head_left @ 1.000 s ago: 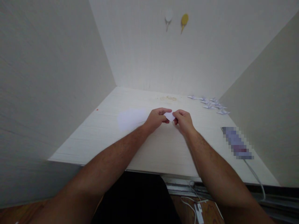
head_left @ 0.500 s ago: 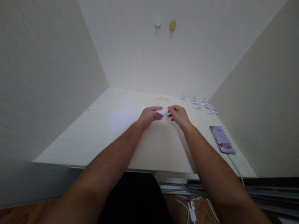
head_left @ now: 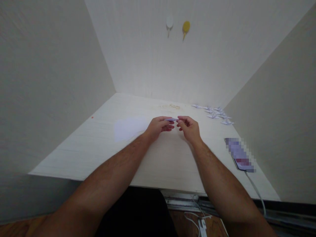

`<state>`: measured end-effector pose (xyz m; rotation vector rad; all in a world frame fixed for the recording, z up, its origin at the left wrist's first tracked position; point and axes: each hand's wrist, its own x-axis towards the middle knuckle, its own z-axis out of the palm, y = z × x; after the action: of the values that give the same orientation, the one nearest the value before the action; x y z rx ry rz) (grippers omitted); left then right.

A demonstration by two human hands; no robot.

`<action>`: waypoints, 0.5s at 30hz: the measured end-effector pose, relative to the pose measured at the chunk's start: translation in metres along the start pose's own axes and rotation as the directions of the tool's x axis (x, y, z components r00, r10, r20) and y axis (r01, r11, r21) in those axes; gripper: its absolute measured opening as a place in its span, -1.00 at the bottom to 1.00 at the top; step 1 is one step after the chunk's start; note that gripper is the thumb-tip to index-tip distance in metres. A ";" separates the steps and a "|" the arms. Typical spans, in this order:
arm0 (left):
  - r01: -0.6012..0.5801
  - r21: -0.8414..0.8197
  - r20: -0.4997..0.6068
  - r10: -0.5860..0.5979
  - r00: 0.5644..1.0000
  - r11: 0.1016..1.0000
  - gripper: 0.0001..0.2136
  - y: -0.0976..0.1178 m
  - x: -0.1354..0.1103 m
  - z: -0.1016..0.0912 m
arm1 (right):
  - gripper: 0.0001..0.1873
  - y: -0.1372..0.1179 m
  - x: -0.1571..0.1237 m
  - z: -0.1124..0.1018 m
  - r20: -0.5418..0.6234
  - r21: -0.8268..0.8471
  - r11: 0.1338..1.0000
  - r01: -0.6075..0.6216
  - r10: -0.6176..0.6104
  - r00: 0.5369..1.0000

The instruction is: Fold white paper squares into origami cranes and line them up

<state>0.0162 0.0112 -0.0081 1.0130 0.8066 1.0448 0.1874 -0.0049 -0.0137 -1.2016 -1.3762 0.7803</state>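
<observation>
Between my hands, above the white table (head_left: 163,158), is a small piece of folded white paper (head_left: 171,119), seen nearly edge-on. My left hand (head_left: 159,126) pinches its left part between thumb and fingers. At its right tip, the thumb and index finger of my right hand (head_left: 189,126) are closed on the paper. Part of the paper is hidden by the fingers. To the left of my left hand lies a flat white sheet of paper (head_left: 128,127). Several folded paper cranes (head_left: 216,113) sit at the table's back right.
A phone (head_left: 239,154) with a blurred screen lies at the right, its white cable (head_left: 256,189) running over the front edge. White and yellow hooks (head_left: 186,27) are on the back wall. Walls rise on both sides. A power strip (head_left: 202,227) lies on the floor.
The folded paper has turned from showing its broad face to nearly edge-on. My right fingers have shifted their hold at its right end. The view has moved slightly.
</observation>
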 end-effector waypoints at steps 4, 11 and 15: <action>-0.003 0.006 0.031 0.003 1.000 1.000 -0.73 -0.002 -0.001 0.001 | -0.67 -0.002 0.000 0.002 -0.047 -0.006 1.000 0.013 -0.013 0.999; 0.000 -0.059 0.024 0.001 1.000 0.998 -0.69 -0.001 -0.003 0.002 | -0.73 0.000 -0.002 0.004 -0.009 -0.048 0.998 0.030 -0.031 0.999; -0.016 -0.092 0.018 0.018 1.000 0.996 -0.72 0.000 -0.003 0.003 | -0.75 0.003 -0.003 0.003 0.051 -0.077 0.994 0.072 -0.068 0.996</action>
<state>0.0179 0.0077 -0.0065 0.9514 0.7289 1.0755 0.1851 -0.0063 -0.0176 -1.1949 -1.4930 0.7155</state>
